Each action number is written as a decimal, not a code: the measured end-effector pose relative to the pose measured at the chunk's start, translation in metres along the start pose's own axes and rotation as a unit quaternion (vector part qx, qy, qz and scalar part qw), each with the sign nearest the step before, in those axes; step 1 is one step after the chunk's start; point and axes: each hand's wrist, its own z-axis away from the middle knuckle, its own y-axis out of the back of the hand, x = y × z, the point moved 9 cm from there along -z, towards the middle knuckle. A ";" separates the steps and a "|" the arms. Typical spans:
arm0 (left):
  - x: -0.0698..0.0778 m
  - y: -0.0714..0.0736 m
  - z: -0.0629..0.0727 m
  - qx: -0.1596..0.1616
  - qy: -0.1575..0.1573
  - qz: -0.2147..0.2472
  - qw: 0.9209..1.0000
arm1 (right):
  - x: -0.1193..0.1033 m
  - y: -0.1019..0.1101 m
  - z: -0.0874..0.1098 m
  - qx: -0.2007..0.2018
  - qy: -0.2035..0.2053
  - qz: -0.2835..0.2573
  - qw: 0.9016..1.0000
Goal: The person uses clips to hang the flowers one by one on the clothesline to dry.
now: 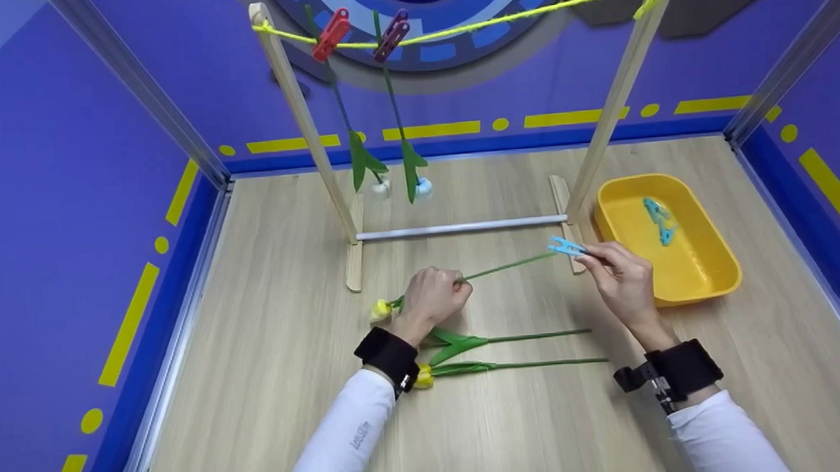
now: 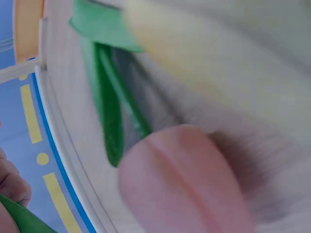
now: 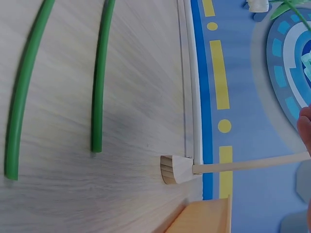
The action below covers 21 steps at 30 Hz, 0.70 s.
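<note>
My left hand (image 1: 433, 298) grips a yellow tulip (image 1: 381, 310) near its bloom, and the tulip's green stem reaches out to the right. Between thumb and fingers, my right hand (image 1: 624, 278) pinches a light-blue clothespin (image 1: 567, 246), its tip right at the free end of that stem. Below lie two more tulips: one with a yellow bloom (image 1: 423, 377), the other with its bloom hidden behind my left wrist. Their bare stems (image 3: 99, 82) run through the right wrist view. A fingertip (image 2: 180, 179) covers part of the held stem in the left wrist view.
A yellow string (image 1: 496, 25) spans a wooden stand (image 1: 297, 107). From it hang a white tulip (image 1: 381, 187) under a red clothespin (image 1: 331, 35) and a pale-blue tulip (image 1: 424, 187) under a dark-red one (image 1: 391, 36). Teal clothespins (image 1: 660, 220) lie in a yellow bin (image 1: 725, 271) at right.
</note>
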 end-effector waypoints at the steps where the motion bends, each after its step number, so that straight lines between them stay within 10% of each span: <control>1: 0.000 0.003 -0.001 0.012 0.001 0.008 1.000 | 0.000 0.000 0.000 0.000 0.000 0.002 1.000; 21: -0.006 0.050 -0.032 0.117 0.093 0.185 0.971 | -0.001 -0.007 0.003 -0.017 0.003 0.000 1.000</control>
